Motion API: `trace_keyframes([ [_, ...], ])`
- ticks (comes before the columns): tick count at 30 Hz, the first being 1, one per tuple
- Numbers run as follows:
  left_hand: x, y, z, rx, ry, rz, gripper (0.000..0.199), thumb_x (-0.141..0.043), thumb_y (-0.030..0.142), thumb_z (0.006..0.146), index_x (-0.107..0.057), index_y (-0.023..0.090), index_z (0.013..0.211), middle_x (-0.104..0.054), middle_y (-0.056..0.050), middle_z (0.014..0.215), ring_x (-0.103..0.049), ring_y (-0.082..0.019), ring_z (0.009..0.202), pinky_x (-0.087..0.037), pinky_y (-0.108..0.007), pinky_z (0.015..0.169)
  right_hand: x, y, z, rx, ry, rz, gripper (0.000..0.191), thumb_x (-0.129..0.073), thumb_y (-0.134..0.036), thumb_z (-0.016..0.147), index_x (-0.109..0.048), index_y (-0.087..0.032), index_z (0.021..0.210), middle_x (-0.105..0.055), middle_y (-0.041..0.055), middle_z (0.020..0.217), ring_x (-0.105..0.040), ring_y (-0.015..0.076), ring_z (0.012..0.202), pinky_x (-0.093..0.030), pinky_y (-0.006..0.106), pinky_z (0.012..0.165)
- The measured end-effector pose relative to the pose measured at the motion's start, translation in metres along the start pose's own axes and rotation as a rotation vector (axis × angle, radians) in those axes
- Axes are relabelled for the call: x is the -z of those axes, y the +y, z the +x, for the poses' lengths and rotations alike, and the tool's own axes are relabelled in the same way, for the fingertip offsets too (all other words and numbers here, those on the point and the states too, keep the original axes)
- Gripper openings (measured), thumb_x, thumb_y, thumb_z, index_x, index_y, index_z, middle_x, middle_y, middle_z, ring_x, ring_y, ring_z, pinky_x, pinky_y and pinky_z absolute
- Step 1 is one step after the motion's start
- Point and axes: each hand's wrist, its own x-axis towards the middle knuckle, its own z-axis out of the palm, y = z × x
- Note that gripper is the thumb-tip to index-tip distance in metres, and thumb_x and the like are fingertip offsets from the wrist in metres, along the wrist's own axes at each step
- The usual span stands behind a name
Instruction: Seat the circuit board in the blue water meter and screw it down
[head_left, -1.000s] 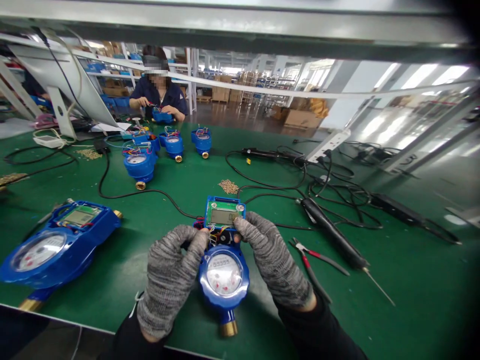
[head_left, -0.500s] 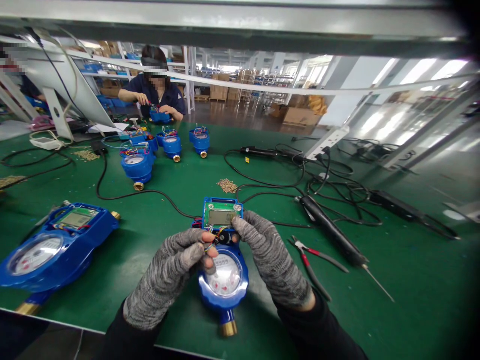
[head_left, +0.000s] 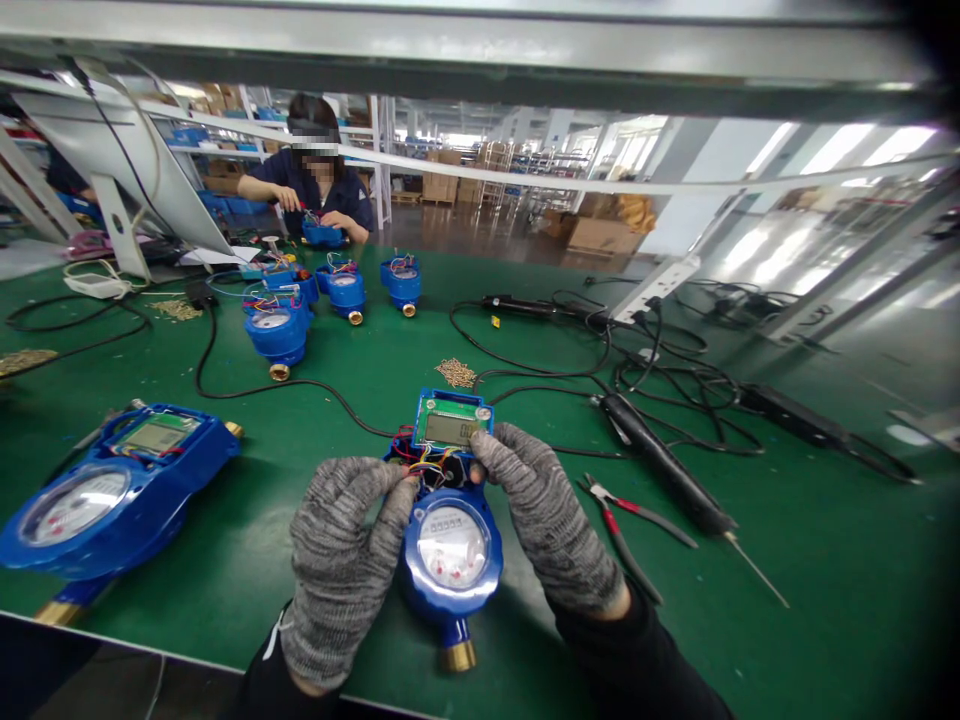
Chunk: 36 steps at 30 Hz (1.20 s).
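A blue water meter (head_left: 452,550) with a brass end lies in front of me, its dial facing up. Above its open compartment, a display module (head_left: 450,425) with a green board is tilted up. My right hand (head_left: 551,520), in a grey fingerless glove, pinches the module's lower right corner. My left hand (head_left: 349,555), gloved the same way, has its fingertips pressed together on the coloured wires (head_left: 426,466) at the compartment's left side. Part of the wires is hidden behind those fingertips.
Another meter (head_left: 124,490) lies at the left. Red-handled cutters (head_left: 615,510) and a black electric screwdriver (head_left: 664,460) are at the right. Screws (head_left: 456,373) are piled beyond the module. More meters (head_left: 276,335) stand farther back, where a person (head_left: 311,185) works. Black cables cross the table.
My left hand has turned and moved from over the dial's top to the compartment's left side, uncovering the dial. The display module has tilted and shifted slightly right with my right hand.
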Motion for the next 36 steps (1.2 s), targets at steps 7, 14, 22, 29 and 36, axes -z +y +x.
trace_keyframes([
  [7,-0.007,0.002,0.006,-0.004,-0.183,0.075,0.008,-0.064,0.02,0.088,-0.069,0.019,0.082,-0.071,-0.005,0.082,-0.062,-0.023,0.08,-0.049,-0.041,0.079,-0.002,-0.001,-0.001,-0.007,-0.008,-0.005,0.034,-0.059,-0.043,0.094,-0.052,-0.022,0.069,-0.051,-0.0017,0.068,-0.046,0.0146,0.062,-0.041,0.028,0.061],
  [14,-0.012,0.002,0.017,0.074,-0.335,0.083,0.016,-0.062,0.027,0.088,-0.069,0.02,0.076,-0.07,-0.005,0.077,-0.059,-0.024,0.078,-0.044,-0.044,0.077,-0.006,-0.005,0.002,-0.056,-0.04,0.04,0.03,-0.06,-0.048,0.09,-0.054,-0.022,0.074,-0.054,0.0,0.07,-0.051,0.0164,0.065,-0.043,0.028,0.056],
  [22,-0.015,-0.004,0.02,0.095,-0.418,-0.078,0.012,-0.063,0.027,0.088,-0.074,0.021,0.09,-0.074,-0.005,0.091,-0.063,-0.026,0.088,-0.045,-0.048,0.085,-0.005,0.005,0.004,-0.029,0.049,-0.119,0.029,-0.062,-0.046,0.088,-0.06,-0.021,0.075,-0.059,0.0002,0.069,-0.058,0.0193,0.072,-0.048,0.032,0.069],
  [29,-0.011,0.002,0.023,0.104,-0.424,-0.181,0.017,-0.071,0.035,0.084,-0.074,0.025,0.098,-0.075,-0.003,0.098,-0.063,-0.027,0.097,-0.044,-0.048,0.089,-0.006,0.001,0.003,-0.023,0.022,-0.084,0.028,-0.061,-0.044,0.089,-0.06,-0.02,0.075,-0.059,0.0,0.071,-0.054,0.017,0.067,-0.046,0.03,0.065],
  [36,-0.025,-0.001,0.022,0.143,-0.268,-0.001,0.022,-0.067,0.034,0.086,-0.073,0.021,0.07,-0.071,-0.002,0.07,-0.061,-0.023,0.072,-0.042,-0.041,0.075,0.002,-0.004,0.004,0.011,-0.051,-0.061,0.034,-0.058,-0.041,0.094,-0.054,-0.021,0.067,-0.051,-0.0016,0.067,-0.045,0.0151,0.062,-0.041,0.028,0.061],
])
